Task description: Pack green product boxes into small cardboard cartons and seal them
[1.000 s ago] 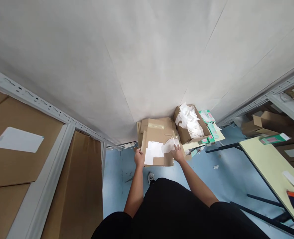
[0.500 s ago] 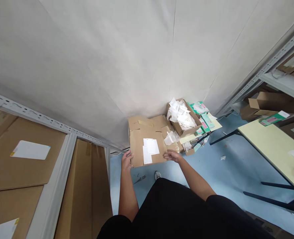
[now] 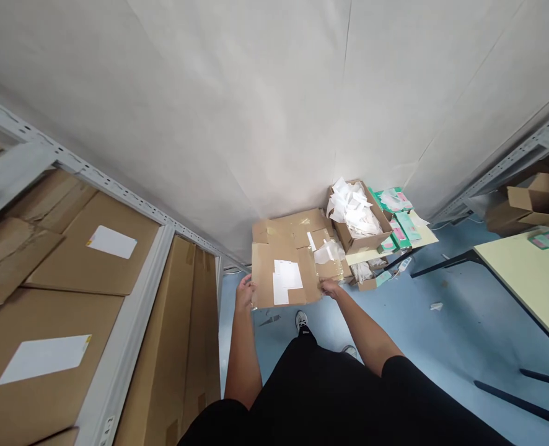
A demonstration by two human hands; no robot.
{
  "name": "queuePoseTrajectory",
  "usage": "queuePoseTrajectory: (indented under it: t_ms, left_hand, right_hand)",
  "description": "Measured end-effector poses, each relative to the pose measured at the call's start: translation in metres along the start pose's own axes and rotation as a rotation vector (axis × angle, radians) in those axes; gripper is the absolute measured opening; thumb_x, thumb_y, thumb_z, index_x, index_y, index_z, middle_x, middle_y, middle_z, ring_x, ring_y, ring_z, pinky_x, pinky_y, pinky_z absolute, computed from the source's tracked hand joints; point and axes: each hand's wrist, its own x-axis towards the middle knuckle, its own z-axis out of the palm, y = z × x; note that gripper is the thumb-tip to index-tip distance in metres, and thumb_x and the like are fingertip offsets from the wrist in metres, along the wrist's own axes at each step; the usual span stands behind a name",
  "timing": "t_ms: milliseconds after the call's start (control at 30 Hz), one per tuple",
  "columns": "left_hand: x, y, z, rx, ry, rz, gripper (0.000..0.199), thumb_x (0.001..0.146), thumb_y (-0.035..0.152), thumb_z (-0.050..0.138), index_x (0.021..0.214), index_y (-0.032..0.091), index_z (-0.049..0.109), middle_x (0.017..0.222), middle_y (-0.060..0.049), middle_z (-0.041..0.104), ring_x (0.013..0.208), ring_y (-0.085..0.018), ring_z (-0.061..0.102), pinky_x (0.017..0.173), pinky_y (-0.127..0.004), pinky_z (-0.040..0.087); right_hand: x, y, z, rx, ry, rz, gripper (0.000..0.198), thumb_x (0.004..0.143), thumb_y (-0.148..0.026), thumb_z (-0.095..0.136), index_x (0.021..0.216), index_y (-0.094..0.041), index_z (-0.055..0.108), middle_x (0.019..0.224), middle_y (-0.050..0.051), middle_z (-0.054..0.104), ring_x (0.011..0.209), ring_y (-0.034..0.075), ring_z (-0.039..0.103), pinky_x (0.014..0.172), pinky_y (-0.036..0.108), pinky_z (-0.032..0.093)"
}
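Note:
A brown cardboard box (image 3: pixel 264 266) with white paper labels (image 3: pixel 287 280) on its face is held out in front of me. My left hand (image 3: pixel 245 292) grips its near left edge, the fingers partly hidden. At the near right corner my right hand (image 3: pixel 329 287) closes on the cardboard. Behind and to the right lies more cardboard with clear tape and a crumpled translucent wrapper (image 3: pixel 329 251). Just beyond, an open carton (image 3: pixel 383 230) is heaped with white paper scraps (image 3: pixel 352 207).
Green and pink boxes (image 3: pixel 399 229) sit beside the carton on a low cream table. On the left, a metal rack (image 3: pixel 156 266) bears large cartons. A second cream table (image 3: pixel 525 272) stands right. A pale wall (image 3: pixel 256 111) rises ahead; litter (image 3: pixel 436 306) dots the blue floor.
The view has shifted, showing more of the left rack. The box, still in both hands, now lies nearer the cardboard behind it, and both my shoes have come into view.

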Motion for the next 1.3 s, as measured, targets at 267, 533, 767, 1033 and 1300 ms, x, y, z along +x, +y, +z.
queuePoseTrajectory:
  t_ms: [267, 533, 767, 1033, 1300]
  left_hand:
    - [-0.012, 0.064, -0.038, -0.018, -0.034, 0.228, 0.056, 0.06, 0.018, 0.08, 0.114, 0.022, 0.066, 0.092, -0.003, 0.077, 0.075, -0.018, 0.073, 0.068, -0.029, 0.057]
    - [-0.058, 0.105, 0.068, -0.059, -0.342, 0.307, 0.07, 0.059, 0.023, 0.09, 0.123, 0.022, 0.062, 0.105, -0.005, 0.076, 0.093, -0.021, 0.074, 0.086, -0.032, 0.059]
    - [-0.111, 0.103, 0.234, 0.051, -0.67, 0.337, 0.073, 0.057, 0.027, 0.092, 0.124, 0.024, 0.063, 0.106, -0.006, 0.077, 0.102, -0.024, 0.073, 0.093, -0.036, 0.058]
    - [-0.191, 0.051, 0.446, 0.124, -1.013, 0.242, 0.075, 0.052, 0.02, 0.092, 0.122, 0.022, 0.063, 0.099, -0.004, 0.077, 0.095, -0.021, 0.073, 0.091, -0.034, 0.058]
    - [-0.239, -0.009, 0.625, 0.274, -1.3, 0.119, 0.079, 0.051, 0.024, 0.093, 0.124, 0.022, 0.062, 0.099, -0.004, 0.077, 0.093, -0.023, 0.074, 0.088, -0.035, 0.058]
  right_hand:
    - [-0.029, -0.064, -0.029, 0.135, -0.093, -0.182, 0.032, 0.055, -0.021, 0.07, 0.085, -0.024, 0.059, 0.067, -0.007, 0.052, 0.062, 0.01, 0.046, 0.061, 0.022, 0.038]
    - [-0.116, -0.105, -0.158, 0.316, 0.003, -0.552, 0.056, 0.059, -0.029, 0.082, 0.112, -0.027, 0.065, 0.081, -0.005, 0.06, 0.067, 0.011, 0.052, 0.061, 0.022, 0.038]
    - [-0.226, -0.078, -0.303, 0.375, 0.283, -0.642, 0.063, 0.059, -0.028, 0.084, 0.119, -0.026, 0.065, 0.086, -0.002, 0.063, 0.069, 0.012, 0.054, 0.061, 0.023, 0.041]
    - [-0.342, 0.004, -0.433, 0.491, 0.619, -0.678, 0.066, 0.061, -0.028, 0.086, 0.124, -0.026, 0.066, 0.086, -0.002, 0.065, 0.075, 0.015, 0.059, 0.067, 0.026, 0.048]
    - [-0.389, 0.073, -0.505, 0.615, 0.925, -0.647, 0.068, 0.064, -0.03, 0.084, 0.129, -0.027, 0.067, 0.087, -0.001, 0.065, 0.075, 0.015, 0.058, 0.066, 0.026, 0.045]
